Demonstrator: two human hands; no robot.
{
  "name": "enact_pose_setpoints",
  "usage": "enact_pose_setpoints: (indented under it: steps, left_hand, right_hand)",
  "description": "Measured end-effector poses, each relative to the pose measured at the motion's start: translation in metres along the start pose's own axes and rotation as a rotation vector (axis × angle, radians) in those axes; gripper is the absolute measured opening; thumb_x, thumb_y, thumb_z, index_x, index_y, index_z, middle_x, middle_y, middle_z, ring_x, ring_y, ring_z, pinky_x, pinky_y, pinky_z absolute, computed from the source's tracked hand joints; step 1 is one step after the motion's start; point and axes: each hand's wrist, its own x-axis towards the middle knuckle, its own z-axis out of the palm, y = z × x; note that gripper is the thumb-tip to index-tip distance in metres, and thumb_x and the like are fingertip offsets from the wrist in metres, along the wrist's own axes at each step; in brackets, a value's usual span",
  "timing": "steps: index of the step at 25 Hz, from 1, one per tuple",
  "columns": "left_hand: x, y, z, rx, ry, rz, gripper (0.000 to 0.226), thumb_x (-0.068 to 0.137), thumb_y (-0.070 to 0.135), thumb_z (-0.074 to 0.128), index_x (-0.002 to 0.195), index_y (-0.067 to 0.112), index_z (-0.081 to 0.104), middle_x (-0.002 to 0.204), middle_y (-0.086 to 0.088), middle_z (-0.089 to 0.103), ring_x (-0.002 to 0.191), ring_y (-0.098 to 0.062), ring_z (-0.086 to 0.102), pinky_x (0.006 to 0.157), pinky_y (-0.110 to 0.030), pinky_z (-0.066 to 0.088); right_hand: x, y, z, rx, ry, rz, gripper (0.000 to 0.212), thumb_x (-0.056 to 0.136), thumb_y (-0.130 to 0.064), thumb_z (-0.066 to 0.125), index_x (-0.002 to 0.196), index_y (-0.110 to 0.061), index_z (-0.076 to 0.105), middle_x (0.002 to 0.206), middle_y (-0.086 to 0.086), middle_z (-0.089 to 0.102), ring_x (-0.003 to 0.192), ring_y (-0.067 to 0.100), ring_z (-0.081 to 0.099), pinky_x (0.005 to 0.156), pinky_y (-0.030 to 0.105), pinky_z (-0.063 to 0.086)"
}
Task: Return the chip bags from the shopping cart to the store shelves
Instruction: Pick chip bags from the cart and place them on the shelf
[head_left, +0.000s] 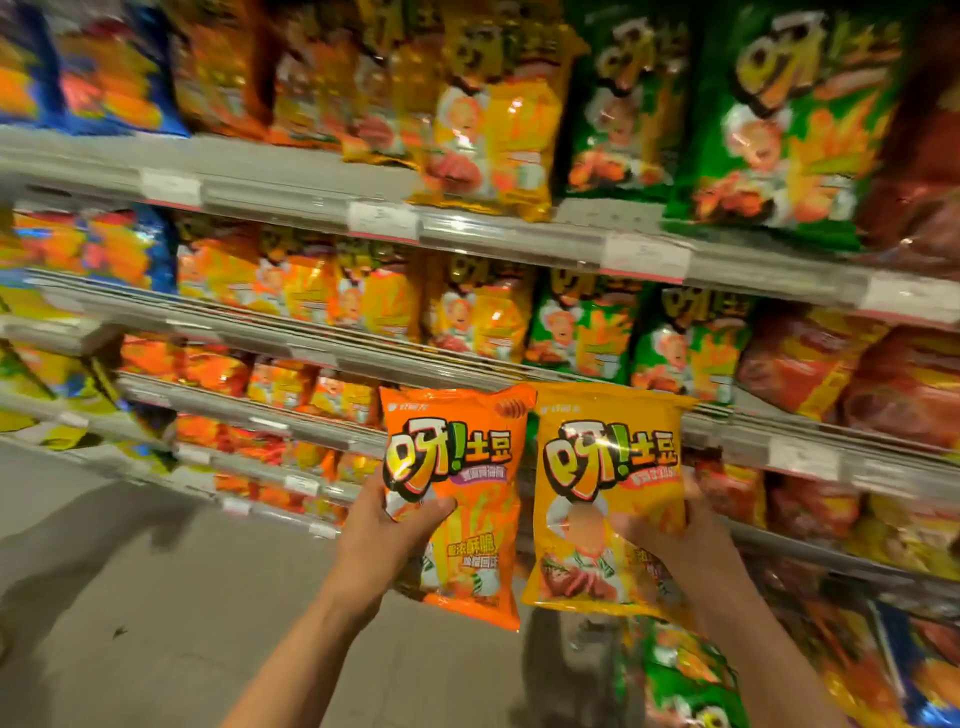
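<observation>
Two raised hands (384, 530) (670, 540) gripping bags (457, 467)

You hold two sealed, puffed chip bags upright, side by side before the shelves (467, 228), their near edges touching or just overlapping. The orange bag (457, 467), on the left, carries bold yellow lettering and tilts slightly left at the top. The yellow bag (608, 467), on the right, shows the same lettering above a cartoon cook and meat.
</observation>
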Motion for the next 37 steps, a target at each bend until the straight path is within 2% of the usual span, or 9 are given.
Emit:
enact_pose_setpoints:
  steps: [3, 6, 8, 12, 18, 23, 30, 34, 37]
  left_hand:
    - [0.003, 0.004, -0.056, -0.052, 0.020, 0.017, 0.046, 0.078, 0.025, 0.086, 0.116, 0.038, 0.063, 0.107, 0.000, 0.078, 0.094, -0.021, 0.076, 0.081, -0.047, 0.062]
    - [0.005, 0.009, -0.113, -0.088, 0.085, 0.052, 0.047, 0.072, 0.032, 0.087, 0.110, 0.044, 0.064, 0.109, 0.002, 0.077, 0.097, -0.019, 0.075, 0.084, -0.044, 0.061]
    - [0.008, 0.014, -0.145, -0.109, 0.121, 0.073, 0.044, 0.074, 0.028, 0.087, 0.107, 0.048, 0.065, 0.109, 0.004, 0.077, 0.099, -0.019, 0.074, 0.085, -0.042, 0.061]
    - [0.022, 0.030, -0.199, -0.139, 0.151, 0.138, 0.047, 0.078, 0.021, 0.086, 0.116, 0.041, 0.065, 0.111, 0.002, 0.076, 0.101, -0.021, 0.074, 0.084, -0.041, 0.062]
    - [0.070, 0.075, -0.231, -0.105, 0.150, 0.268, 0.047, 0.078, 0.024, 0.086, 0.115, 0.043, 0.066, 0.111, 0.005, 0.076, 0.104, -0.015, 0.072, 0.080, -0.031, 0.061]
    - [0.119, 0.123, -0.236, -0.079, 0.089, 0.372, 0.042, 0.082, 0.021, 0.083, 0.113, 0.045, 0.068, 0.110, 0.009, 0.076, 0.102, -0.008, 0.071, 0.073, -0.014, 0.055]
    - [0.196, 0.200, -0.255, -0.059, 0.101, 0.413, 0.041, 0.074, 0.034, 0.087, 0.112, 0.034, 0.071, 0.105, 0.005, 0.078, 0.098, -0.015, 0.074, 0.073, -0.022, 0.057]
    - [0.250, 0.255, -0.258, 0.059, 0.110, 0.417, 0.025, 0.078, 0.030, 0.084, 0.100, 0.027, 0.072, 0.084, 0.014, 0.077, 0.076, 0.001, 0.071, 0.063, -0.012, 0.050]
    - [0.282, 0.287, -0.263, 0.055, 0.001, 0.382, 0.025, 0.080, 0.030, 0.083, 0.101, 0.024, 0.072, 0.086, 0.009, 0.079, 0.075, -0.006, 0.074, 0.057, -0.018, 0.055]
  right_hand:
    - [-0.003, -0.013, 0.055, -0.079, -0.019, -0.021, 0.059, 0.065, -0.029, 0.094, 0.115, -0.032, 0.062, 0.092, 0.002, 0.077, 0.078, 0.022, 0.070, 0.073, 0.039, 0.056]
    - [0.000, -0.034, 0.111, -0.102, -0.106, -0.088, 0.055, 0.057, -0.021, 0.096, 0.100, -0.033, 0.064, 0.080, -0.001, 0.074, 0.064, 0.011, 0.068, 0.055, 0.027, 0.053]
    - [0.002, -0.048, 0.146, -0.100, -0.110, -0.140, 0.049, 0.064, -0.006, 0.091, 0.099, -0.026, 0.062, 0.087, 0.000, 0.075, 0.075, 0.013, 0.071, 0.060, 0.023, 0.056]
    - [0.004, -0.083, 0.198, -0.083, -0.145, -0.217, 0.048, 0.072, -0.007, 0.085, 0.105, -0.032, 0.061, 0.082, -0.032, 0.073, 0.074, -0.017, 0.067, 0.058, 0.001, 0.047]
    - [0.019, -0.149, 0.231, -0.029, -0.165, -0.226, 0.060, 0.071, -0.029, 0.088, 0.107, -0.055, 0.048, 0.084, -0.048, 0.064, 0.074, -0.029, 0.058, 0.069, 0.017, 0.037]
    - [0.046, -0.196, 0.243, -0.062, -0.090, -0.289, 0.078, 0.056, -0.049, 0.085, 0.127, -0.039, 0.052, 0.106, -0.016, 0.070, 0.096, 0.002, 0.063, 0.070, 0.022, 0.043]
    - [0.112, -0.265, 0.262, -0.093, -0.042, -0.373, 0.065, 0.050, -0.059, 0.090, 0.106, -0.043, 0.063, 0.087, -0.022, 0.075, 0.088, 0.006, 0.069, 0.072, 0.032, 0.047]
    - [0.143, -0.294, 0.274, -0.021, -0.018, -0.393, 0.055, 0.045, -0.058, 0.081, 0.098, -0.050, 0.066, 0.086, -0.018, 0.077, 0.075, 0.003, 0.073, 0.072, 0.038, 0.052]
    - [0.156, -0.306, 0.284, 0.023, -0.006, -0.395, 0.055, 0.048, -0.053, 0.080, 0.100, -0.037, 0.069, 0.084, -0.017, 0.078, 0.070, -0.002, 0.072, 0.067, 0.033, 0.049]
